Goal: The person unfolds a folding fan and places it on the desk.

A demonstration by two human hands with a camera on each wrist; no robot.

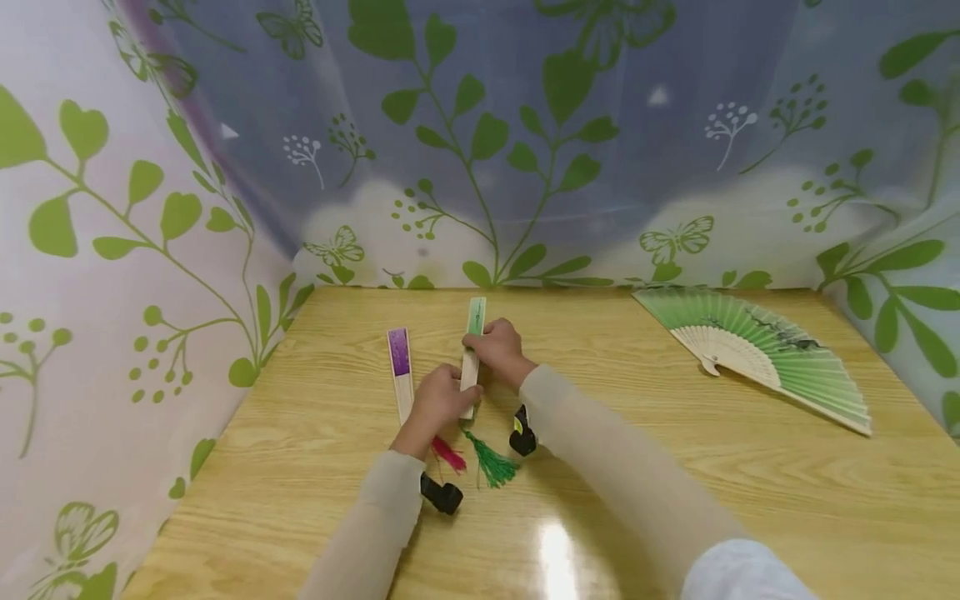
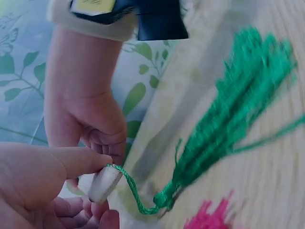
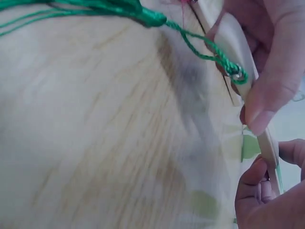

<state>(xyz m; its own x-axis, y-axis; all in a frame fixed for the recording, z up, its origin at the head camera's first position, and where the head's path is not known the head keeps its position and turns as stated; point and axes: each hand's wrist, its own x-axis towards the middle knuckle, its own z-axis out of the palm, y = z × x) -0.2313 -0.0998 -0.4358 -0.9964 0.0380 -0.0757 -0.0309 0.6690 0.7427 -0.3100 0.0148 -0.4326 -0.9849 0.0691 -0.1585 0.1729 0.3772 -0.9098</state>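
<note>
A folded green hand fan (image 1: 470,367) with pale wooden ribs is held between both hands over the table. My left hand (image 1: 441,398) pinches its lower end, thumb on top, as the left wrist view also shows. Higher up, near the green section, my right hand (image 1: 501,346) grips the same fan with thumb and fingers. From the lower end hangs a green tassel (image 1: 492,460) on a cord, tied through a small rivet seen in the right wrist view. A folded purple fan (image 1: 401,367) lies just left, partly hidden by my left hand, its pink tassel (image 1: 448,455) showing below.
An open green fan (image 1: 765,350) lies spread at the table's right side. The wooden table (image 1: 285,500) meets a leaf-patterned cloth (image 1: 517,167) at the back and on both sides. Black wrist cameras (image 1: 442,494) sit on both sleeves.
</note>
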